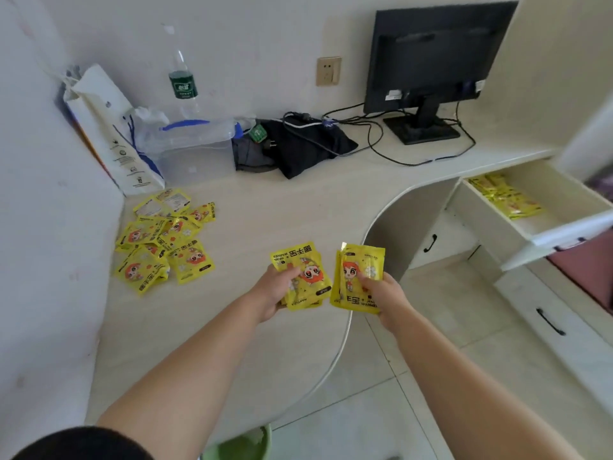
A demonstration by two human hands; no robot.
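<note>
Left grip (277,290) holds a small fanned stack of yellow hand-warmer packets (311,280). The thumb lies on top and the fingers curl underneath, and the print faces up (cartoon character with orange hair, text upside down from this view). This stack hangs just above the desk (265,220), near its curved front edge.

Right grip (384,298) pinches a second bunch of packets (361,260), held more upright, thumb pressed on the front face and fingers behind. This bunch sits past the desk edge, over the floor gap. The two bunches are just beside each other and not touching. How many packets each grip has: cannot tell.

A loose pile of packets (166,240) lies on the desk at far left, close to the wall. They overlap and most are face up, with a couple turned white side up at the back of the pile.

An open drawer (564,194) on the right holds more packets in a row (507,197) along its left side.

At the back of the desk, left to right:
- A white paper bag (112,127) leans in the corner.
- A clear plastic box (195,151) with blue lid clips is next, with a water bottle (182,81) behind it.
- A black cloth (298,147) lies in a heap with a plug on it.
- Cables (381,144) run to a dark monitor (438,54) on its stand.

A wall socket (328,70) sits on the wall between bottle and monitor. A green bin (245,443) shows at the bottom edge.
</note>
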